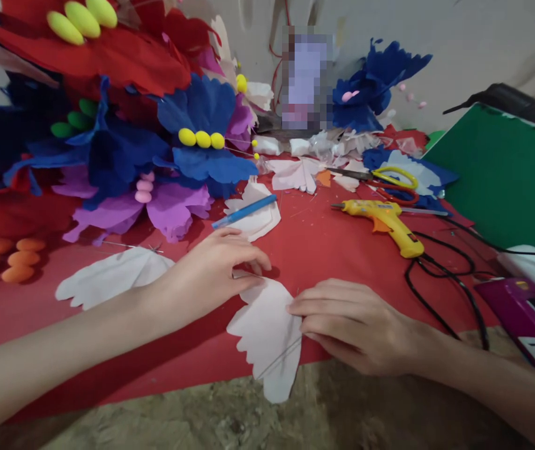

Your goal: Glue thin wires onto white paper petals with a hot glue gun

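Observation:
A white scalloped wing-shaped piece (267,331), paper or cloth, lies near the front edge of the red tabletop, its lower tip reaching past the edge. A thin dark line crosses its lower part. My left hand (223,262) bends its thumb and fingers together at the piece's upper edge. From the right, my right hand (356,322) has its fingers closed on the piece's right edge; its thumb is mostly hidden. Another white scalloped piece (108,275) lies partly behind my left forearm. Beyond my left hand, a blue pen (244,212) rests on more white pieces (265,230).
A yellow glue gun (389,222) with a black cord lies right, near scissors (389,178). A purple power box (527,322) and a green board (511,181) stand farther right. Large butterfly-like shapes (202,125) crowd the left, with orange oval beads (19,262) below.

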Action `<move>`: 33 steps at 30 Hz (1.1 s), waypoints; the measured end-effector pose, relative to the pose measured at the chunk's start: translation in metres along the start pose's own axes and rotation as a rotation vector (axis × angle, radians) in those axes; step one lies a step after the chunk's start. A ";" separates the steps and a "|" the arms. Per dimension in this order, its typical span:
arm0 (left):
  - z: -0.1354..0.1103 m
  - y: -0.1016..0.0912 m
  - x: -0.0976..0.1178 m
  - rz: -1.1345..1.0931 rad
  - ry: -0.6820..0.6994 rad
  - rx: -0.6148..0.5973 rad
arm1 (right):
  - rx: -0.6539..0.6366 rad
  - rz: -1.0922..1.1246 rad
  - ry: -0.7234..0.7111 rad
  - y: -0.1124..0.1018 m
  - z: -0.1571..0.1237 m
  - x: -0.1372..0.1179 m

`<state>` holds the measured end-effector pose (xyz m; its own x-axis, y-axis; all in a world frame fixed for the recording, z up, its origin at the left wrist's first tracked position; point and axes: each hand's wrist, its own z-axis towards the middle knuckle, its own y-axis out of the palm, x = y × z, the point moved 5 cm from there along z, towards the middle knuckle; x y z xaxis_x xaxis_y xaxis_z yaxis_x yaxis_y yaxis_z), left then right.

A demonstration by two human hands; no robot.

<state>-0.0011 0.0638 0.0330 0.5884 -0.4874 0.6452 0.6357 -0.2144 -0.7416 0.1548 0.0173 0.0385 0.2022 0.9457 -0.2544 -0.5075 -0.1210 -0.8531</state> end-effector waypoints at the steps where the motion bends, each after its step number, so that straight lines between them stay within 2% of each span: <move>1: 0.000 0.000 0.002 0.017 0.047 0.010 | 0.010 0.021 -0.005 -0.002 0.000 0.001; 5: -0.003 -0.003 0.010 0.091 0.188 0.051 | 0.060 0.075 0.095 -0.009 0.001 0.010; 11: -0.006 -0.004 0.016 0.122 0.246 0.005 | 0.180 0.283 0.485 -0.007 -0.002 0.024; 13: -0.007 -0.003 0.016 0.138 0.311 0.036 | 0.174 0.327 0.559 -0.003 -0.003 0.025; 18: -0.011 -0.002 0.015 0.206 0.476 0.161 | 0.098 0.287 0.527 0.003 -0.001 0.025; 21: -0.013 -0.001 0.019 0.316 0.522 0.151 | 0.054 0.124 0.485 0.004 -0.001 0.026; 24: -0.013 -0.001 0.023 0.358 0.545 0.138 | 0.097 -0.072 0.438 -0.001 -0.002 0.026; 29: -0.013 -0.001 0.024 0.330 0.508 0.116 | 0.140 -0.375 0.397 -0.011 -0.003 0.019; 33: -0.018 0.003 0.026 0.381 0.575 0.104 | 0.131 -0.490 0.414 -0.015 -0.005 0.013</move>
<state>0.0074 0.0352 0.0444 0.4402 -0.8895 0.1224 0.4986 0.1289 -0.8572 0.1693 0.0302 0.0459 0.7283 0.6848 -0.0269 -0.3674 0.3569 -0.8588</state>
